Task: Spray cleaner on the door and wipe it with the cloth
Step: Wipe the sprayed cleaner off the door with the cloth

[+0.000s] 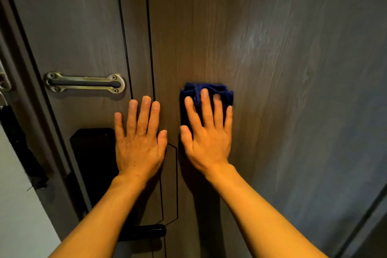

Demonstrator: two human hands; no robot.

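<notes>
A dark wood-grain door [272, 48] fills the view. My right hand [207, 136] lies flat on a folded blue cloth [227, 95] and presses it against the door near the middle; its fingers are spread over the cloth. My left hand [139, 142] rests flat on the bare door just to the left, fingers together, holding nothing. No spray bottle is in view.
A brass swing-bar door guard [83, 82] is screwed to the door at upper left. Below it sits a black lock plate [92, 157] with a black lever handle [144, 231]. The door frame [31, 111] and a pale wall [18, 216] are at far left.
</notes>
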